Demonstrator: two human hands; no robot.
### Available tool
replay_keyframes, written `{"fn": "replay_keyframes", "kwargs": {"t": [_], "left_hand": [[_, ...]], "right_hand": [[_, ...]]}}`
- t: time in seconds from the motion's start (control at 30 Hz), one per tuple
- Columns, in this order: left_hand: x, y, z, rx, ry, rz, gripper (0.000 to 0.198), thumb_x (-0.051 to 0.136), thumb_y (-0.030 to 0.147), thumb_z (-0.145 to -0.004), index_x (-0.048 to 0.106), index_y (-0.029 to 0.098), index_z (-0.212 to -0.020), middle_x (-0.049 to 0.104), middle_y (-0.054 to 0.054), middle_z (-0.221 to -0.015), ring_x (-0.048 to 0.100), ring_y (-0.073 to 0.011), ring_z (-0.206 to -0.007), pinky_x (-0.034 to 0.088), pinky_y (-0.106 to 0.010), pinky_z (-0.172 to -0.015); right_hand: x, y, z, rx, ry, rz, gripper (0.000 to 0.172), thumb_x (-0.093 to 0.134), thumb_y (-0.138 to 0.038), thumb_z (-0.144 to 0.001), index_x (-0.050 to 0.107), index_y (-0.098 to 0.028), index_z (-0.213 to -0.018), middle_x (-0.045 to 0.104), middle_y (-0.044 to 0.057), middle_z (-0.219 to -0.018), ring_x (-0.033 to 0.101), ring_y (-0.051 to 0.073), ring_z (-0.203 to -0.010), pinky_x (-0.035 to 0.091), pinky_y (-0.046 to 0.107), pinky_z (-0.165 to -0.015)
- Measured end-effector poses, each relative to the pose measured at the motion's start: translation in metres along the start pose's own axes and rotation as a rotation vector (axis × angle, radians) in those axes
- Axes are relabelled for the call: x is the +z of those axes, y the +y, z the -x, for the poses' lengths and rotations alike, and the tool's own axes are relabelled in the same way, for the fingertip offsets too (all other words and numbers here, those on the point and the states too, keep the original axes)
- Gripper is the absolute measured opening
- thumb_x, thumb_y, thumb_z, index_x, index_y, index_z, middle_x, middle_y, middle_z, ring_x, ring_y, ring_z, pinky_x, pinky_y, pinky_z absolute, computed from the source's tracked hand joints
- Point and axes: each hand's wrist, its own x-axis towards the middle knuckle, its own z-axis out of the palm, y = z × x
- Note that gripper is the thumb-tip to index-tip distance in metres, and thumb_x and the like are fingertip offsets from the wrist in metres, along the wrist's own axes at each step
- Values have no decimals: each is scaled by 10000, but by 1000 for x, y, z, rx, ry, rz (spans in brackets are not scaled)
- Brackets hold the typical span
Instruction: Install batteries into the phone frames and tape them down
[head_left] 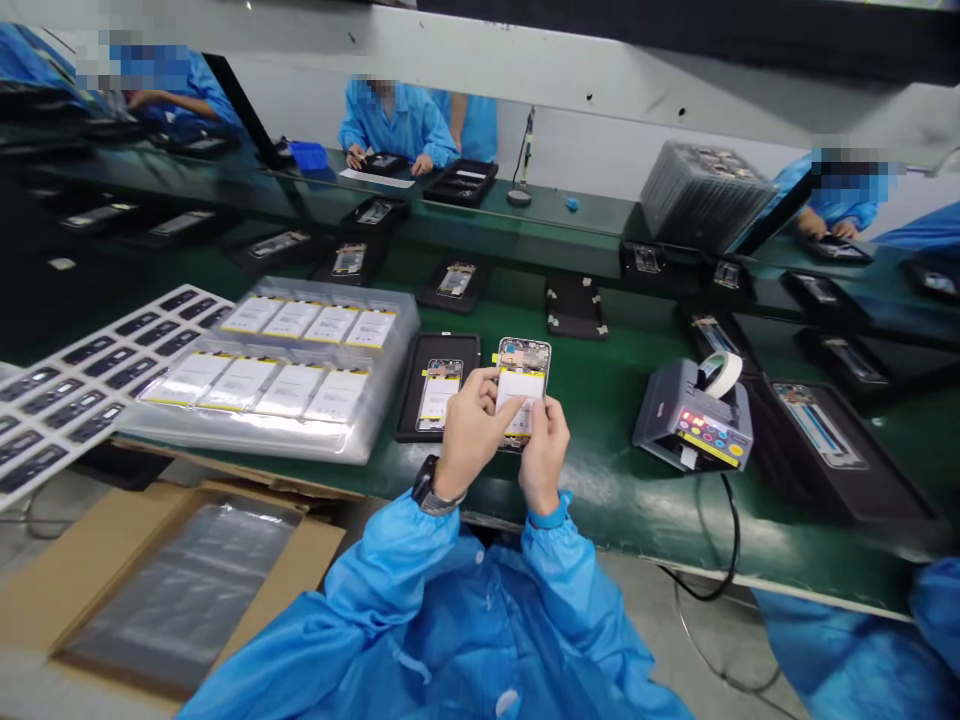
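Note:
Both hands hold an opened phone (535,355) above the green bench, its circuit board bare at the top and a white battery (517,388) lying in its frame. My left hand (472,425) grips the phone's left edge, with the thumb laid across the battery. My right hand (545,450) is closed around the lower right edge, its thumb along the side. Just left of them a second opened phone (442,388), also with a white battery, rests in a black tray (412,425). The palms hide the lower end of the held phone.
Clear plastic trays of white batteries (244,385) stand at left beside a sheet of black labels (112,375). A tape dispenser (694,420) sits at right. Phones in black trays fill the conveyor behind, with an unoccupied tray (576,305) among them. A cardboard box (112,520) is below left.

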Motion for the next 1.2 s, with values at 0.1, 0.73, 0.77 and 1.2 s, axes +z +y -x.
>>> {"fn": "replay_keyframes", "kwargs": {"t": [0.1, 0.73, 0.77, 1.2], "left_hand": [[2, 5, 8, 119, 68, -252, 400, 770, 276, -805, 633, 182, -1169, 608, -3, -848, 577, -131, -700, 425, -227, -641], [9, -10, 25, -341, -268, 338, 420, 740, 490, -814, 691, 93, -942, 701, -56, -801, 618, -148, -653, 497, -224, -577], [8, -8, 25, -334, -269, 322, 414, 731, 491, -820, 697, 91, -919, 694, -53, -780, 608, -143, -639, 483, -218, -564], [3, 1, 35, -215, -214, 171, 359, 686, 445, -833, 745, 100, -914, 687, -45, -750, 574, -143, -642, 475, -221, -580]], "right_hand": [[-3, 1, 10, 14, 8, -32, 374, 658, -519, -913, 566, -185, -1055, 720, 49, -957, 692, 177, -808, 559, 284, -734], [-52, -39, 0, 66, -335, 227, 275, 664, -441, -936, 627, -208, -1077, 675, 4, -788, 608, 150, -657, 502, 266, -633], [-53, -41, 2, 57, -330, 237, 264, 660, -433, -942, 626, -212, -1083, 687, 10, -812, 615, 150, -668, 505, 265, -642], [-48, -54, 20, 11, -289, 348, 241, 644, -399, -960, 625, -203, -1098, 654, -6, -760, 569, 133, -651, 485, 241, -629]]}}
